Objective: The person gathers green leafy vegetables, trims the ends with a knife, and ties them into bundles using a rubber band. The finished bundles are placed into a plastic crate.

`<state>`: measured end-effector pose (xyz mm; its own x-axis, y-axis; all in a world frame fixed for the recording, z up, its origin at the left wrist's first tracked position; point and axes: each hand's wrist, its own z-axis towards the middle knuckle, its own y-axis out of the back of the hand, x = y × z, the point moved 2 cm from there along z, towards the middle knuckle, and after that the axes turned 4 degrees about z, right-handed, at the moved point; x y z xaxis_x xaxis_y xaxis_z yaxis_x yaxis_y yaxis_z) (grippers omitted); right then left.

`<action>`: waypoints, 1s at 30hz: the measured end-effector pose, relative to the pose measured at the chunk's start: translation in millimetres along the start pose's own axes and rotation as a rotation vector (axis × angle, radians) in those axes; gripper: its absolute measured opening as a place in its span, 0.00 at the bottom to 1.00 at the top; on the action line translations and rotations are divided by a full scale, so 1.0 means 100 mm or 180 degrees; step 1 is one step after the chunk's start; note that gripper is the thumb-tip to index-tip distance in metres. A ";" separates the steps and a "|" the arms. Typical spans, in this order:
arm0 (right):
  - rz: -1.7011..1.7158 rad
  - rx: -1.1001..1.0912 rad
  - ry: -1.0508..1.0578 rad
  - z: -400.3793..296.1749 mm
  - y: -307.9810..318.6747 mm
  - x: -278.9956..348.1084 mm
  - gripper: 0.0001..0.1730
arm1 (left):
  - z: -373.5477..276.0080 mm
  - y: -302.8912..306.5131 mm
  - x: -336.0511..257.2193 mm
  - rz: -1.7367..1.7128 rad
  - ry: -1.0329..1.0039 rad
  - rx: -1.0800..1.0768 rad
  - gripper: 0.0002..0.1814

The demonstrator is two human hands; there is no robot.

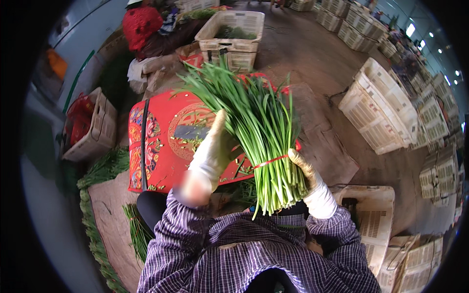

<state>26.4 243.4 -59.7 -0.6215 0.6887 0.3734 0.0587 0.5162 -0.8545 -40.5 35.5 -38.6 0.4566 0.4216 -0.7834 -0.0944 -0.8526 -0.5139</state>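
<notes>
A large bundle of green garlic chives [262, 124] is raised in front of me, leaves pointing away and cut stem ends towards me. A red band [271, 161] circles it near the stem ends. My right hand [309, 179], in a pale glove, grips the right side beside the band. My left hand [212, 150], also gloved, supports the leafy part from the left; some of its fingers are hidden. Below lies a red patterned cushion-like surface [165, 161], strewn with green clippings. A dark flat blade or strip [190, 132] rests on it.
A banded bundle [135, 230] lies by my left leg, with more greens [95, 234] along the left wall. Plastic crates stand ahead [234, 45], left [99, 128], right [381, 110] and beside me [381, 219]. A person in red [141, 27] sits ahead.
</notes>
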 end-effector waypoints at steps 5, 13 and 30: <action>-0.1424 -0.0273 0.1109 -0.04 -0.17 0.15 0.33 | -0.38 0.39 0.36 0.0511 -0.0278 -0.0597 0.45; -0.2860 0.0374 0.1926 0.50 -0.37 -0.09 0.40 | -0.37 -0.11 -0.50 0.0024 -0.1680 0.0271 0.27; -0.4579 0.1053 0.2816 2.50 0.10 -1.59 0.30 | -0.53 2.72 0.68 0.1974 -0.1771 -0.0989 0.23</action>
<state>-69.3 12.2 -217.6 0.5661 -0.0888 0.8196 -0.3378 0.8819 0.3289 11.6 -183.7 -213.0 -0.1004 -0.1240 -0.9872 0.0993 -0.9885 0.1141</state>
